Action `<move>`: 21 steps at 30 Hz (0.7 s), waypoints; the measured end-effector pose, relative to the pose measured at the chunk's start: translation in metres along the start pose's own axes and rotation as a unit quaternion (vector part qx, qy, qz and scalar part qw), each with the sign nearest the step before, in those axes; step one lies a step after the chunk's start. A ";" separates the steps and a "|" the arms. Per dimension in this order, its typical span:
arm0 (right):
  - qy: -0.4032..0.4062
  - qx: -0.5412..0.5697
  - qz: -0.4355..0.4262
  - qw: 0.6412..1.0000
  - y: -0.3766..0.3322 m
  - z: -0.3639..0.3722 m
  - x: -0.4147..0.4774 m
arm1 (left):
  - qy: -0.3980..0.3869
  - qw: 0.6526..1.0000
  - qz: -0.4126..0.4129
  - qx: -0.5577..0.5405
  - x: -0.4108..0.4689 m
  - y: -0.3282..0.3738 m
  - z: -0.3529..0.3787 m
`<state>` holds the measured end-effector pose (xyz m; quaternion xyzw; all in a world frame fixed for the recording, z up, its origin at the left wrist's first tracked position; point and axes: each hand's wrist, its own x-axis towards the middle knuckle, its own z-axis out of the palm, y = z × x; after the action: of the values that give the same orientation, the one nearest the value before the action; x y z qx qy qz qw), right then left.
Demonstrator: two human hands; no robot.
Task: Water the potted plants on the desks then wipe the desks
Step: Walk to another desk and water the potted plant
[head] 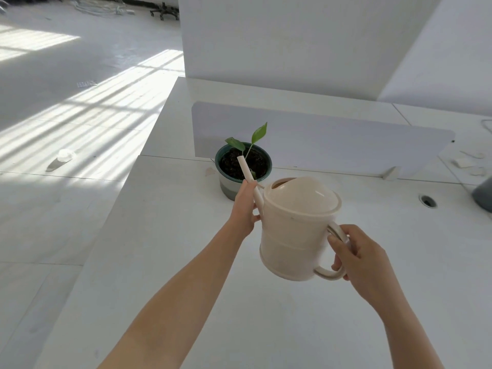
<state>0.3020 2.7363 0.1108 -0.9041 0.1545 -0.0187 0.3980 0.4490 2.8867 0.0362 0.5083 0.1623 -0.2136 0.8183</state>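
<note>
A cream watering can hangs tilted above the white desk. My right hand grips its loop handle from the right. My left hand holds the base of the thin spout, whose tip sits over the soil of the potted plant. The plant has two small green leaves in a round pot with a dark green rim and grey-white wall, standing on the desk against the low divider panel. No water stream is visible.
A cable hole is set in the desk to the right, with a dark grey object at the right edge. Small white scraps lie behind the divider. Sunlit floor lies left, with a white item on it.
</note>
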 end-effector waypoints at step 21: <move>0.065 -0.059 0.004 0.996 -0.002 -0.028 0.025 | -0.040 0.999 -0.021 0.006 0.020 0.006 0.049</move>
<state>0.3219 2.7101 0.1292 -0.9223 0.1848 -0.0666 0.3328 0.4717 2.8413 0.0516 0.5007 0.1389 -0.2520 0.8164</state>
